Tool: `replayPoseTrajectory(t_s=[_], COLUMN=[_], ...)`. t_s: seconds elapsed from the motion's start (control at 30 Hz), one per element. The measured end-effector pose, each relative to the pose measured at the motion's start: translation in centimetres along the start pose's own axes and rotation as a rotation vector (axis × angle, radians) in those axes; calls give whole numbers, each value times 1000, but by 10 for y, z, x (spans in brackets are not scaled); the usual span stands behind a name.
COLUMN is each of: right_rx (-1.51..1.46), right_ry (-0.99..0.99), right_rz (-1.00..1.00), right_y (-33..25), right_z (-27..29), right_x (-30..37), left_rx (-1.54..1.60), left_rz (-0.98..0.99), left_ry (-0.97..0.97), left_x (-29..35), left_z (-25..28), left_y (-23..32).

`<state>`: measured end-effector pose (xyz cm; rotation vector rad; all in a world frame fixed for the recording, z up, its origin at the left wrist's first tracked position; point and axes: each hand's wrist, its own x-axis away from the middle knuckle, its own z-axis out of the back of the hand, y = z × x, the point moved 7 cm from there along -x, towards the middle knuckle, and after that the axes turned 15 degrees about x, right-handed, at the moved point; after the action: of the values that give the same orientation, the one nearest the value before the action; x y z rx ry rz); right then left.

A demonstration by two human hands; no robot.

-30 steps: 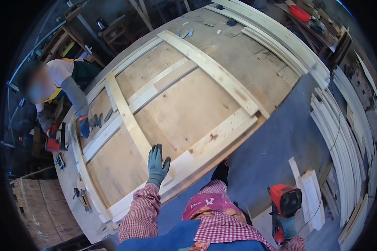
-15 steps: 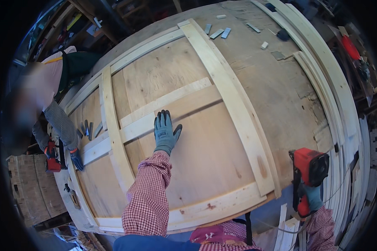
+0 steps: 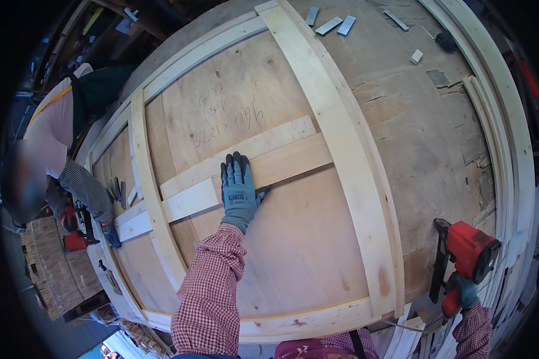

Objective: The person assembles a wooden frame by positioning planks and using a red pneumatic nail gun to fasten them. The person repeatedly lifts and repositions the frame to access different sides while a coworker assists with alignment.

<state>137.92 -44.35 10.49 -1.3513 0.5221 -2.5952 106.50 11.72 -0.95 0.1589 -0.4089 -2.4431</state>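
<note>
My left hand (image 3: pixel 239 194), in a blue-grey glove with dark fingertips, lies flat with fingers stretched on a short wooden slat (image 3: pixel 293 160). The slat runs across the middle of a large plywood panel (image 3: pixel 311 233) framed with pale boards. A second slat (image 3: pixel 239 154) lies alongside its far edge. At the right, my gloved right hand (image 3: pixel 466 292) is wrapped round the grip of a red and black nail gun (image 3: pixel 474 251). The nail gun is held beyond the panel's right edge board (image 3: pixel 344 149), apart from it; its nose points away from me.
A co-worker (image 3: pixel 51 128) leans over the panel's left end with another red power tool (image 3: pixel 75 239). Dark metal strips (image 3: pixel 120 192) lie near that person. Silvery strips (image 3: pixel 329 26) are at the far side. Long boards (image 3: pixel 509 119) line the right edge; stacked cartons (image 3: pixel 54 263) stand lower left.
The view has shifted and sits closer over the panel. My left hand stays flat on the slat. The nail gun in my right hand has moved a little farther from the panel's near-right corner.
</note>
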Motion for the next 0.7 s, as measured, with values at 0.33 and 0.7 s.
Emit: replayPoseTrajectory(t_s=[0.33, 0.7], right_rx=[-151, 307], right_ry=[28, -142], right_rz=[-64, 267], right_y=[-38, -235], right_z=[-15, -25], right_x=[-19, -36], left_rx=[-28, 24], left_rz=[-29, 95], left_ry=[-149, -220], left_x=[-10, -30], left_z=[-2, 13], left_y=[2, 6])
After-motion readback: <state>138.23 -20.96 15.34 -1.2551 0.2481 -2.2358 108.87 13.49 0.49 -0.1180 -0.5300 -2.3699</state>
